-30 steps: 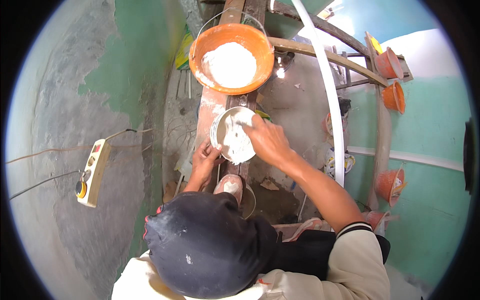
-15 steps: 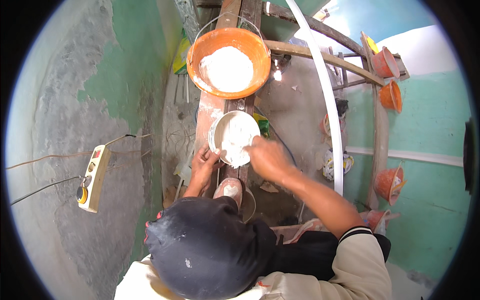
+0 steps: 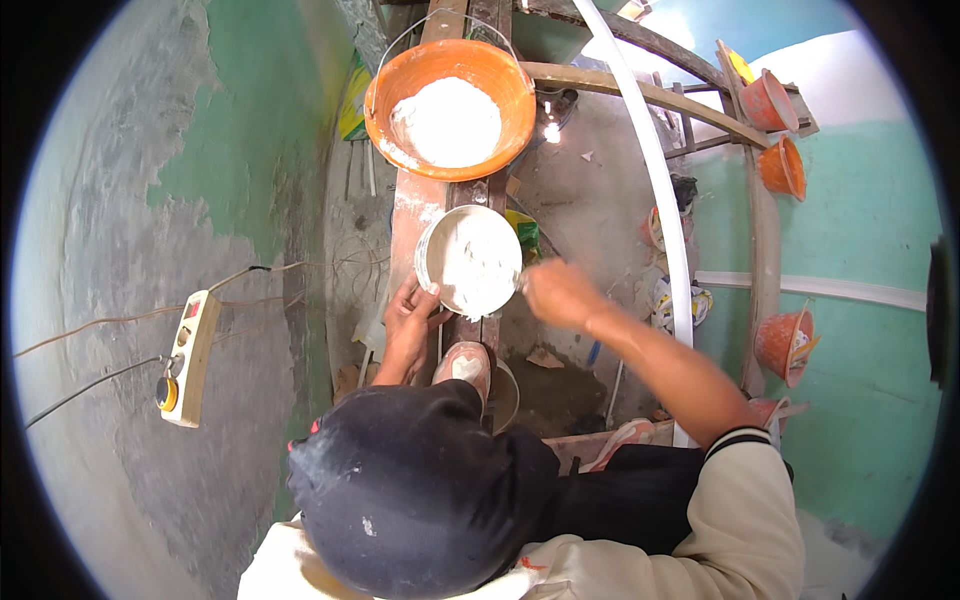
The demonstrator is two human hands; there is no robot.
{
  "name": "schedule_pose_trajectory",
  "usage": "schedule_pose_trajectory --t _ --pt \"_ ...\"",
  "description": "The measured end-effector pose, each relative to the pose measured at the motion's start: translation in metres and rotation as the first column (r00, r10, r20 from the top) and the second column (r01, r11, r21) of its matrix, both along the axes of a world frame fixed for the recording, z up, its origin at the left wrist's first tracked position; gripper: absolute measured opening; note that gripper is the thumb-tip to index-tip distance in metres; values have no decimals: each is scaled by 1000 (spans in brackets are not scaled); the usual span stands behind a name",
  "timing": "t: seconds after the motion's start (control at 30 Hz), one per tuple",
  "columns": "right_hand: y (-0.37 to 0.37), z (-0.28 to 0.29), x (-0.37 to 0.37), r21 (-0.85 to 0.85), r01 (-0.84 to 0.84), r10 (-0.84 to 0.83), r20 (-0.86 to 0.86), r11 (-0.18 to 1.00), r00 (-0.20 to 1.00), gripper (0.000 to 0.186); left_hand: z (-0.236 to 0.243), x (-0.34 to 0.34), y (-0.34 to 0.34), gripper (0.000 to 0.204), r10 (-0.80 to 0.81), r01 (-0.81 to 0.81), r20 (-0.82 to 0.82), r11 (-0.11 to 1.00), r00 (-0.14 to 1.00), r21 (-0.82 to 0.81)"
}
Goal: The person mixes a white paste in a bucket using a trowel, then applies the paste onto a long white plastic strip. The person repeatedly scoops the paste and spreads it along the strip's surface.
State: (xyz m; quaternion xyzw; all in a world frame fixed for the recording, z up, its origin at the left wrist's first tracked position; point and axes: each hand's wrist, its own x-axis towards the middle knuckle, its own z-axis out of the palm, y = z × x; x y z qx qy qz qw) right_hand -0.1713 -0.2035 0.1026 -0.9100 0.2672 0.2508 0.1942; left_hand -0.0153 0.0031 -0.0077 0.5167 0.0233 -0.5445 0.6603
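1. Left hand (image 3: 408, 312): pinching the lower left side of the white tub (image 3: 436, 258), thumb at the rim, fingers below it.
2. Right hand (image 3: 562, 293): at the tub's right rim. Blurred; fingers appear curled. Whether it pinches a tool cannot be told.
3. White tub: located above the plank (image 3: 408, 225), between the orange bucket (image 3: 517, 105) and a shoe (image 3: 464, 368). Whether it rests on the plank or is held clear cannot be told.
4. Contents of tub: white paste (image 3: 485, 262), uneven on top, smeared up the inner wall and reaching the lower rim.
5. Orange bucket: on the plank beyond the tub, handle raised; a heap of white powder (image 3: 447, 122) lies inside.
6. Progress, done: the tub is charged, and its contents look at least partly wetted, in this inspector's judgement.
7. Progress, outstanding: the paste does not look evenly worked, and the bucket's powder appears largely dry.
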Motion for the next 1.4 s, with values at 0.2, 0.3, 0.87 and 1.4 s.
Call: schedule_pose_trajectory --t 0.2,0.3,0.87,1.4 --pt "18 17 14 232 203 -277 350 951 895 30 2 2 4 67 10 -10 -13 1000 1000 -1" --pt "11 15 13 350 182 -320 390 919 863 29 0 7 4 64 -30 30 -5 999 1000 -14" --pt "-6 7 20 123 -5 -20 200 992 980 24 -1 8 6 61 -30 29 -14 1000 999 -5" --pt "34 6 15 -246 -173 264 406 954 875 11 -3 2 4 59 -19 19 -12 999 1000 29"
